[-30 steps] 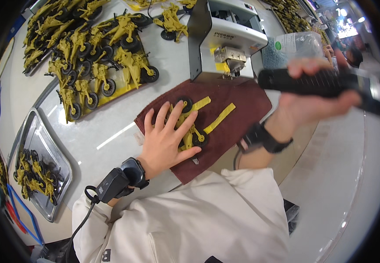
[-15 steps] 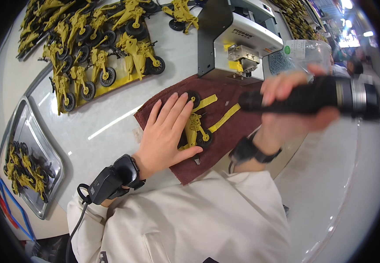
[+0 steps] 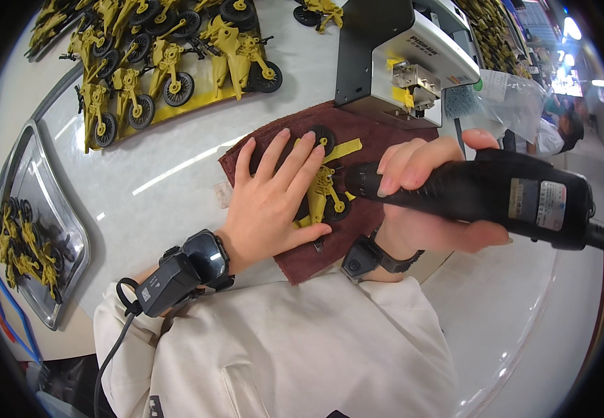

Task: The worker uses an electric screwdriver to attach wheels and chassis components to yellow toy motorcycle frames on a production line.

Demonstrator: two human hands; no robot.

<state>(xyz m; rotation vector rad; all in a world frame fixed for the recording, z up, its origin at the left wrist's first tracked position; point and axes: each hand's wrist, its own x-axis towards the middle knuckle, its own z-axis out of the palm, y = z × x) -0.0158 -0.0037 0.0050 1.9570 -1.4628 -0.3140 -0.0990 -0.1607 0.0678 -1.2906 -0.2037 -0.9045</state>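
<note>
A yellow toy motorcycle (image 3: 324, 187) with black wheels lies on its side on a dark red cloth (image 3: 302, 270). My left hand (image 3: 265, 198) rests flat over its left part, fingers spread, covering much of it. In my right hand (image 3: 417, 167) is a black electric screwdriver (image 3: 486, 188), gripped around its body. Its narrow end points left, right up against the motorcycle; whether it touches cannot be made out. A strip of yellow tape (image 3: 347, 148) shows on the cloth just beyond.
A black-and-white bench machine (image 3: 375, 66) stands at the cloth's far edge. Many similar motorcycles (image 3: 232, 59) crowd a yellow board (image 3: 194, 110) at the far left. A metal tray (image 3: 82, 261) with several more is at left. A plastic bag (image 3: 518, 97) lies right of the machine.
The screwdriver in my right hand has swung down and left, bringing its narrow end to the motorcycle. My left hand stays on the motorcycle. The whole view has shifted slightly.
</note>
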